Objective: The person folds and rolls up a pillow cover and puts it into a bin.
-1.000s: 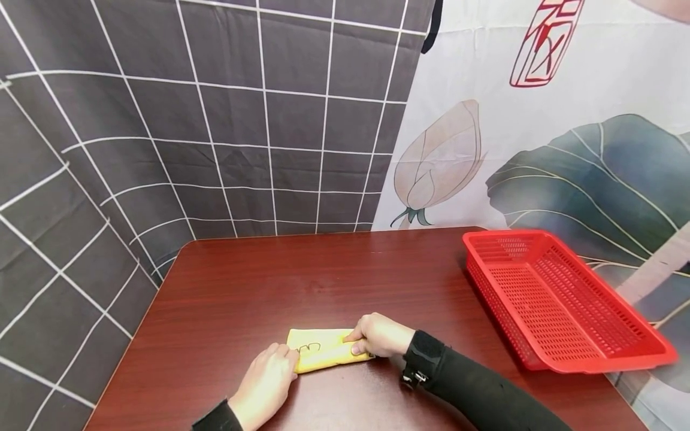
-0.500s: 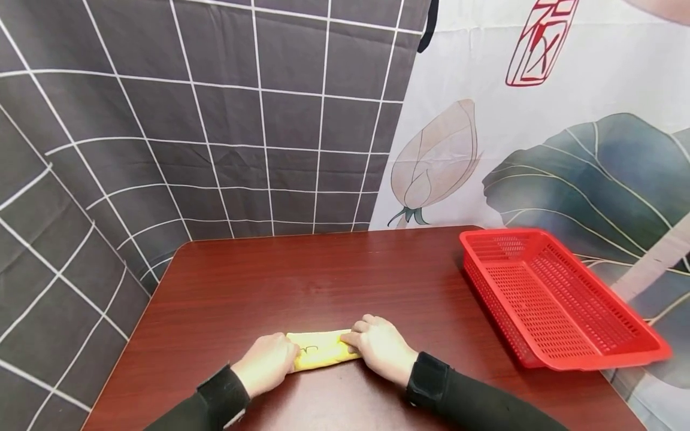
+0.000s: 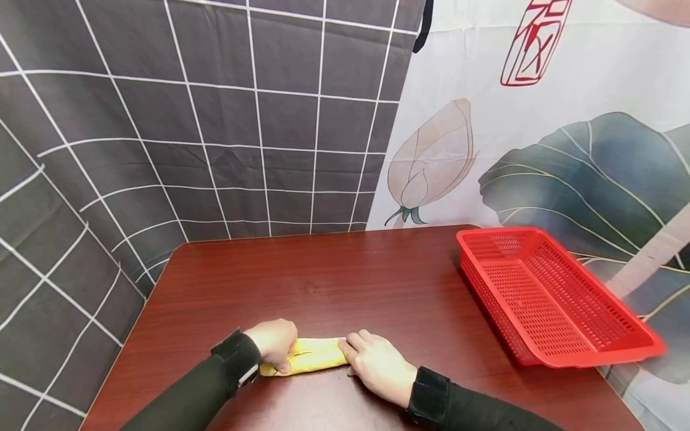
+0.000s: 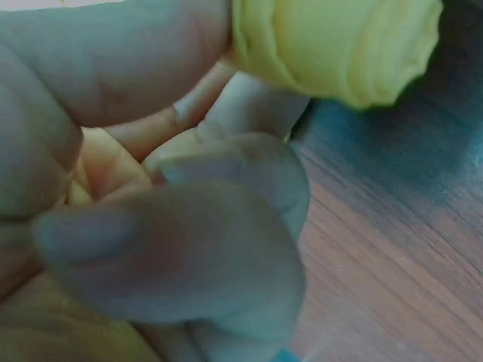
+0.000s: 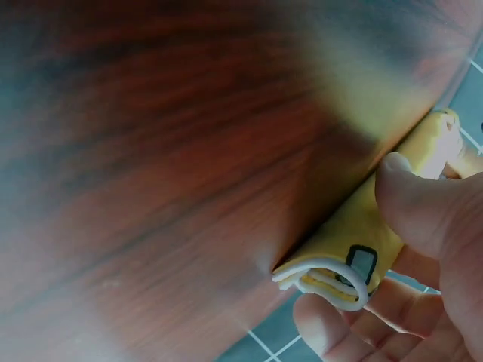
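A yellow cloth [image 3: 315, 354], rolled into a narrow strip, lies crosswise near the front of the table between my hands. My left hand [image 3: 274, 342] has curled fingers and grips the cloth towards its left end, a bit of which pokes out below the hand. In the left wrist view, the layered roll end [image 4: 339, 49] sits beyond a finger. My right hand [image 3: 380, 366] holds the right end; in the right wrist view its thumb [image 5: 419, 204] lies along one side of the roll and the fingers lie on the other. That end [image 5: 343, 283] shows a white edging and a dark-outlined print.
A red perforated plastic basket [image 3: 560, 299] stands at the right side of the brown wooden table [image 3: 323, 281]. A grey grid-patterned curtain [image 3: 215, 120] and a white printed cloth [image 3: 447, 66] hang behind the table.
The yellow cloth has become narrower and its glasses-like print is out of sight in the head view. My left hand has moved up over the cloth; the right hand has shifted slightly downward.
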The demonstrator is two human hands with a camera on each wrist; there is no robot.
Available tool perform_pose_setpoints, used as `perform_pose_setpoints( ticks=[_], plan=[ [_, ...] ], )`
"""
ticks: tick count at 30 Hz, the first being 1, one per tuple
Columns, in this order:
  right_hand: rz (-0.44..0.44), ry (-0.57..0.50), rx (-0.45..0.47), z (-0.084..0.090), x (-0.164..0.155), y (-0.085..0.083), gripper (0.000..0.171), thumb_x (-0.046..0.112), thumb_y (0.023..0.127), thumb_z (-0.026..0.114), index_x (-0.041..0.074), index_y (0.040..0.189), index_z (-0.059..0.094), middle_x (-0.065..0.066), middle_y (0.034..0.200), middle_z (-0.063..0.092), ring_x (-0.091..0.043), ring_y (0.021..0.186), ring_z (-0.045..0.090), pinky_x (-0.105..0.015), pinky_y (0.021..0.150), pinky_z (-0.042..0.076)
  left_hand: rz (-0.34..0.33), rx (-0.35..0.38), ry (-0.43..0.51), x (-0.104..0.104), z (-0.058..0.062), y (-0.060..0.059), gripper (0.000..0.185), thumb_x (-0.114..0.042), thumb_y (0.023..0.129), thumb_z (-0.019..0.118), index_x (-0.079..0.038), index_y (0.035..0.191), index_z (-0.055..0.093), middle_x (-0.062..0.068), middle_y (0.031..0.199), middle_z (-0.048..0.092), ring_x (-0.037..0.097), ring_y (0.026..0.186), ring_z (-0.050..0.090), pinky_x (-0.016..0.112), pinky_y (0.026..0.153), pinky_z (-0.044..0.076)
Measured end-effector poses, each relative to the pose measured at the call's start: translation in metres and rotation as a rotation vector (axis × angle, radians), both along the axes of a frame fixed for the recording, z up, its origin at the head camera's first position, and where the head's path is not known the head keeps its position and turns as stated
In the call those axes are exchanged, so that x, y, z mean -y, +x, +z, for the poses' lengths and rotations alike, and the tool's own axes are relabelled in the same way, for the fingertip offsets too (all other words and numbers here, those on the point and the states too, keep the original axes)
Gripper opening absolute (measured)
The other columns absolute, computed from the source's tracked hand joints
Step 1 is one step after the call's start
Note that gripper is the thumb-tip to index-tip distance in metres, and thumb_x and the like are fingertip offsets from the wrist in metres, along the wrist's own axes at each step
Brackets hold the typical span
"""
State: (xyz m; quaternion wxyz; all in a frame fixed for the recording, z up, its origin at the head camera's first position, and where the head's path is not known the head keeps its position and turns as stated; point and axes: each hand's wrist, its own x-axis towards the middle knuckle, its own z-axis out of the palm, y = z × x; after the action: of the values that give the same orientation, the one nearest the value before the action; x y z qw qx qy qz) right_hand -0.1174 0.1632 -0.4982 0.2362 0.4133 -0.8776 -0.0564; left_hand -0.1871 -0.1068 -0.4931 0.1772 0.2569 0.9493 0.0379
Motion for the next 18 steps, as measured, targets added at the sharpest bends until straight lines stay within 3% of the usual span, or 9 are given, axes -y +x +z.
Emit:
perform_pose_setpoints(
  ticks=[2,4,5,9,11,16,18],
  plan=[
    [-0.018,0.015,0.01,-0.001,0.001,0.001,0.05,0.04,0.085,0.085,0.01,0.124,0.075,0.003,0.102,0.068,-0.014,0.087,0.062,-0.025,0.075,0.054,0.033,0.028,-0.017,-0.005,0.022,0.006,0.045,-0.019,0.062,0.1,-0.014,0.061,0.056,-0.005,0.061,0.045,0.015,0.06,0.041,0.033,0.06,0.043],
    [-0.034,0.025,0.01,-0.002,0.002,0.001,0.049,0.04,0.085,0.085,0.011,0.123,0.075,0.003,0.101,0.068,-0.014,0.086,0.062,-0.025,0.075,0.054,0.081,0.051,-0.009,-0.007,0.033,0.008,0.044,-0.018,0.06,0.102,-0.011,0.061,0.059,-0.003,0.061,0.046,0.016,0.062,0.042,0.034,0.063,0.045],
    [-0.041,0.029,0.009,-0.002,0.003,0.001,0.049,0.04,0.084,0.085,0.011,0.122,0.075,0.003,0.099,0.068,-0.014,0.086,0.062,-0.025,0.075,0.054,0.095,0.06,-0.003,-0.005,0.03,0.005,0.043,-0.02,0.059,0.103,-0.01,0.062,0.061,-0.003,0.061,0.048,0.017,0.063,0.043,0.034,0.064,0.047],
    [-0.06,0.023,0.014,0.001,0.006,0.001,0.047,0.038,0.081,0.087,0.012,0.118,0.075,0.004,0.094,0.067,-0.014,0.082,0.061,-0.025,0.074,0.054,0.177,0.042,-0.001,0.011,0.001,-0.015,0.05,-0.039,0.051,0.107,-0.014,0.066,0.067,-0.004,0.066,0.056,0.017,0.066,0.049,0.04,0.066,0.052],
    [-0.063,0.014,0.029,0.003,0.007,0.001,0.044,0.037,0.082,0.087,0.012,0.117,0.075,0.004,0.092,0.066,-0.014,0.081,0.06,-0.024,0.072,0.053,0.218,0.013,-0.005,0.015,-0.002,-0.014,0.054,-0.047,0.05,0.107,-0.016,0.068,0.067,-0.004,0.069,0.059,0.017,0.068,0.051,0.042,0.065,0.052],
    [-0.067,-0.025,0.051,0.005,0.009,-0.001,0.039,0.034,0.081,0.088,0.012,0.111,0.076,0.003,0.09,0.065,-0.013,0.079,0.06,-0.024,0.069,0.053,0.262,-0.113,0.056,0.011,0.026,0.019,0.05,-0.044,0.056,0.105,-0.015,0.07,0.066,-0.002,0.067,0.06,0.019,0.066,0.054,0.047,0.061,0.052],
    [-0.072,-0.033,0.059,0.005,0.01,-0.001,0.038,0.033,0.08,0.089,0.012,0.109,0.076,0.004,0.09,0.065,-0.013,0.079,0.061,-0.024,0.068,0.054,0.247,-0.191,0.085,0.01,0.028,0.033,0.045,-0.04,0.06,0.103,-0.017,0.069,0.065,-0.003,0.065,0.059,0.019,0.063,0.055,0.046,0.059,0.052]
  ],
)
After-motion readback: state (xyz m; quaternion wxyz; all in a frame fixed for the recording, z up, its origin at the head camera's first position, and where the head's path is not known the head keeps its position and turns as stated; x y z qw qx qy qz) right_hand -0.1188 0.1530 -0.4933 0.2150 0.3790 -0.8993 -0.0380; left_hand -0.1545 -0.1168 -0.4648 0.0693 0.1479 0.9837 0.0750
